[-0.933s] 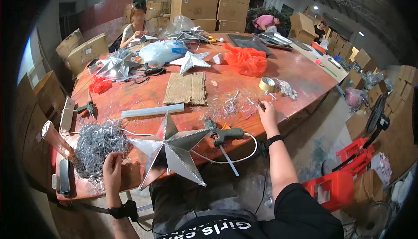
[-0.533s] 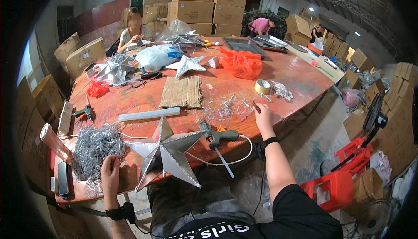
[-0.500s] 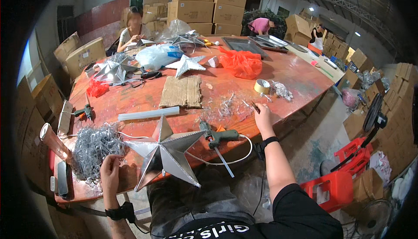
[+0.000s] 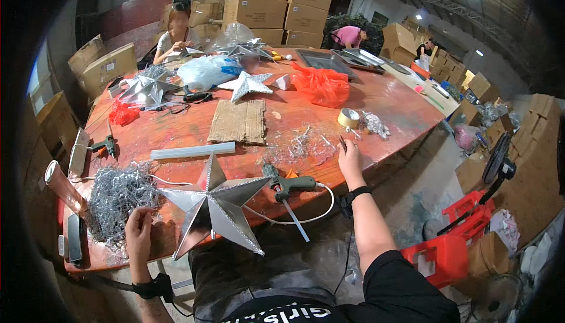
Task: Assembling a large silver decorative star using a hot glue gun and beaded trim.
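Observation:
A large silver five-pointed star (image 4: 220, 205) with beaded ridges lies at the table's near edge, between my hands. My left hand (image 4: 139, 235) is closed in a pinch beside a heap of silver tinsel strands (image 4: 120, 202); whatever sits between its fingertips is too small to make out. Over the table's right part, my right hand (image 4: 351, 159) is closed on a small thin dark tool (image 4: 342, 142), its tip near loose silver scraps (image 4: 309, 143). A green glue gun (image 4: 291, 186) with a clear glue stick lies between the star and my right forearm.
Beyond lie a cardboard piece (image 4: 238, 122), clear glue sticks (image 4: 193, 150), a tape roll (image 4: 348, 117), a red plastic bag (image 4: 319, 86) and a smaller white star (image 4: 246, 86). A second glue gun (image 4: 106, 145) is at left. Another person (image 4: 173, 37) sits across; red stools (image 4: 438, 261) stand right.
The whole view has shifted slightly, so the table and things sit a little further left. Both hands keep nearly the same pose, and the star stays in place.

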The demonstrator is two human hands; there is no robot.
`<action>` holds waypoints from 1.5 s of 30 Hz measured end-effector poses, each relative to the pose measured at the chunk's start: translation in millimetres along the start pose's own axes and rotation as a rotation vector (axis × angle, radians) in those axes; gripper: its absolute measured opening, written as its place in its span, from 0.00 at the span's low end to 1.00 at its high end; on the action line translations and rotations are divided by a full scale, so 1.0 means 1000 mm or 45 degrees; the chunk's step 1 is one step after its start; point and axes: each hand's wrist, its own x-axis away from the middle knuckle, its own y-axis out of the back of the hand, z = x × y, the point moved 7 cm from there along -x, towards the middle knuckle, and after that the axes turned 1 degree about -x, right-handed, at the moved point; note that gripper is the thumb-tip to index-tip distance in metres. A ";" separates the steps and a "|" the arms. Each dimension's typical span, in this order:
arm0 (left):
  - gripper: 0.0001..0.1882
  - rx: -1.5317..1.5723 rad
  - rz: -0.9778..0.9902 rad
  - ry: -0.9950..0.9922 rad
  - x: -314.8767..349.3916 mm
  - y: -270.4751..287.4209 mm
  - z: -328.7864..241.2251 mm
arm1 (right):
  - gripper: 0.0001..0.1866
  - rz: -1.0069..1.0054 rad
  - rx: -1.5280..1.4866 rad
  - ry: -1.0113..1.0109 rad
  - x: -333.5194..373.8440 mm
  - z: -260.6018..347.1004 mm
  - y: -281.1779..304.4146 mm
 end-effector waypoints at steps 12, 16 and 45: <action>0.04 -0.025 0.023 0.022 0.000 -0.002 -0.001 | 0.14 0.017 -0.012 -0.046 0.000 -0.005 0.005; 0.04 -0.075 0.025 0.049 0.001 -0.001 -0.004 | 0.17 0.145 0.069 -0.052 0.001 0.004 0.002; 0.03 -0.111 -0.002 -0.022 0.003 -0.003 -0.013 | 0.13 0.065 -0.050 -0.061 0.003 0.001 0.001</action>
